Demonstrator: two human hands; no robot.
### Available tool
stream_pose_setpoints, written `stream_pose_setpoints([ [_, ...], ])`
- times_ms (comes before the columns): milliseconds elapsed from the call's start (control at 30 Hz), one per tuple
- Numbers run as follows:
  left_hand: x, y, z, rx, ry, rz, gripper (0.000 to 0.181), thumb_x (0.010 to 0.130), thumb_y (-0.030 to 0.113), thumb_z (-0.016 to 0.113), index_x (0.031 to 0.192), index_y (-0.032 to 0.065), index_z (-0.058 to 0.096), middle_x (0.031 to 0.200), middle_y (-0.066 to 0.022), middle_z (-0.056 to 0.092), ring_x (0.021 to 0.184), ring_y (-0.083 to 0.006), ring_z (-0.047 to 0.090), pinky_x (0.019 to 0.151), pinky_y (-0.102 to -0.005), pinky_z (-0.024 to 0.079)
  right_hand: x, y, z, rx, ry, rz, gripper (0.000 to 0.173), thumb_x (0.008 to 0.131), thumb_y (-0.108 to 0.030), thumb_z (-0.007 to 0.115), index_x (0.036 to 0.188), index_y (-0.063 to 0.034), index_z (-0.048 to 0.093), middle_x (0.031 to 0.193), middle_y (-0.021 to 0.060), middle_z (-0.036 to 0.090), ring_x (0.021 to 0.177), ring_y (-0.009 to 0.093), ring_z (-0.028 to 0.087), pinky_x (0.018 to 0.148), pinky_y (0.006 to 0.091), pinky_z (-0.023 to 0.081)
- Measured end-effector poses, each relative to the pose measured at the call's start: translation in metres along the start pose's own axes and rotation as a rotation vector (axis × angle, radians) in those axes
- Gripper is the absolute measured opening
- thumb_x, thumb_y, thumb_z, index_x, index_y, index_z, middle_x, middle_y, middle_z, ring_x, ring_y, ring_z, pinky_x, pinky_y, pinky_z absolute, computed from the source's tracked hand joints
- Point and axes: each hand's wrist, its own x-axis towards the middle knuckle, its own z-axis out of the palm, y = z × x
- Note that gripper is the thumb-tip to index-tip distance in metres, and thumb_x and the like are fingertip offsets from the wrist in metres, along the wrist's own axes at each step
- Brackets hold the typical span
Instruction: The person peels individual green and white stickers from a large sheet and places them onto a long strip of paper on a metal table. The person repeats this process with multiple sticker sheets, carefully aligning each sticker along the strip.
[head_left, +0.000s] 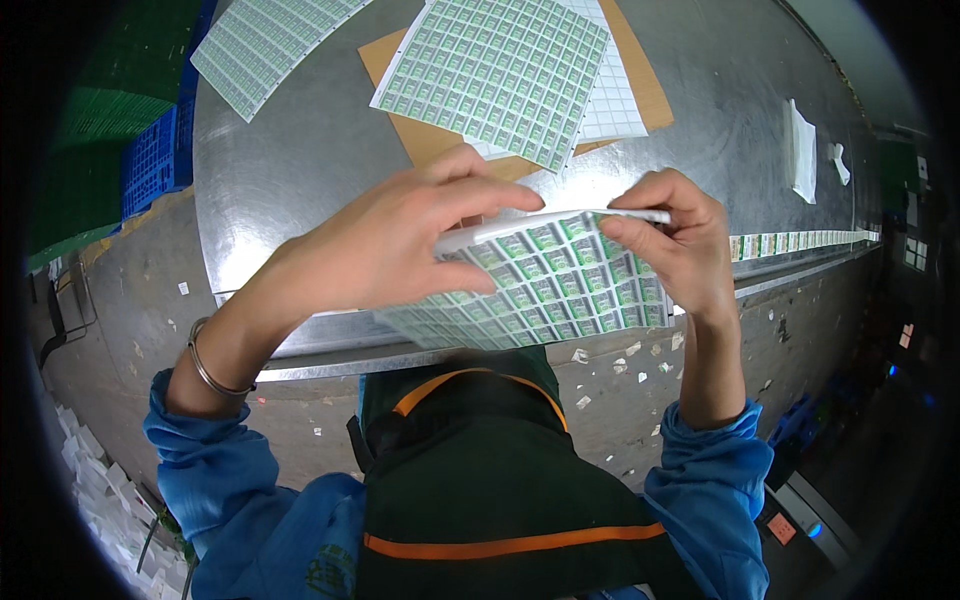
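A printed sheet of small green and grey labels (555, 281), apparently one of a few held together, is raised in front of me at the metal table's near edge. My left hand (420, 232) grips its upper left edge between thumb and fingers. At its upper right edge, my right hand (671, 232) pinches the paper between thumb and fingers. Beyond my hands lies a similar label sheet (502, 75), over a white gridded sheet (619, 97) and brown cardboard (652, 82). Another label sheet (274, 49) lies at the far left of the table.
The metal table (720, 90) spans the view ahead. At its right are a folded white piece (802, 154), a small white scrap (840, 163) and a printed label strip (795, 243). A blue plastic crate (150, 161) stands left of the table. Paper scraps litter the floor.
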Motion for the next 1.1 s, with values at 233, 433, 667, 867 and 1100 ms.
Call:
stream_pose_setpoints([
  [233, -0.009, -0.008, -0.007, -0.422, -0.098, -0.346, 0.038, 0.081, 0.005, 0.063, 0.118, 0.0068, 0.057, 0.091, -0.0064, 0.065, 0.077, -0.0123, 0.061, 0.067, -0.0259, 0.048, -0.035, -0.001, 0.004, -0.214, 0.165, 0.003, 0.013, 0.083, -0.013, 0.065, 0.078, -0.0011, 0.061, 0.063, 0.0015, 0.061, 0.063, 0.004, 0.057, 0.054, 0.0188, 0.043],
  [433, -0.011, 0.003, 0.010, -0.130, -0.015, 0.048, 0.038, 0.081, 0.006, 0.063, 0.119, 0.0067, 0.055, 0.096, -0.0107, 0.065, 0.082, -0.0143, 0.063, 0.073, -0.0261, 0.050, -0.032, -0.012, 0.013, 0.052, 0.141, 0.112, 0.012, 0.081, -0.008, 0.066, 0.083, 0.0012, 0.059, 0.068, 0.0028, 0.062, 0.064, 0.005, 0.054, 0.054, 0.0178, 0.041],
  [667, -0.011, 0.003, 0.007, -0.271, -0.086, -0.275, 0.018, 0.081, 0.016, 0.066, 0.095, 0.0048, 0.067, 0.077, -0.0044, 0.068, 0.063, -0.0103, 0.061, 0.057, -0.0235, 0.047, -0.046, 0.005, 0.007, -0.254, 0.132, -0.007, 0.022, 0.085, -0.017, 0.063, 0.072, -0.0013, 0.057, 0.063, 0.0032, 0.060, 0.058, 0.004, 0.051, 0.048, 0.0198, 0.037],
  [867, -0.013, -0.004, 0.002, -0.222, -0.237, -0.261, 0.020, 0.086, 0.022, 0.060, 0.094, 0.0052, 0.067, 0.071, -0.0057, 0.065, 0.059, -0.0100, 0.059, 0.051, -0.0242, 0.042, -0.026, -0.021, -0.006, -0.398, -0.069, 0.287, 0.024, 0.086, -0.023, 0.061, 0.082, 0.0005, 0.061, 0.066, 0.0085, 0.062, 0.060, 0.014, 0.058, 0.054, 0.0270, 0.045],
  [1100, 0.001, -0.009, 0.005, -0.071, -0.345, -0.167, 0.020, 0.088, 0.023, 0.058, 0.093, 0.0058, 0.066, 0.067, -0.0081, 0.063, 0.055, -0.0146, 0.058, 0.049, -0.0274, 0.041, 0.034, -0.040, 0.002, -0.682, -0.518, -0.193, 0.022, 0.082, -0.022, 0.059, 0.084, -0.0011, 0.064, 0.076, 0.0116, 0.062, 0.072, 0.025, 0.061, 0.061, 0.0311, 0.046],
])
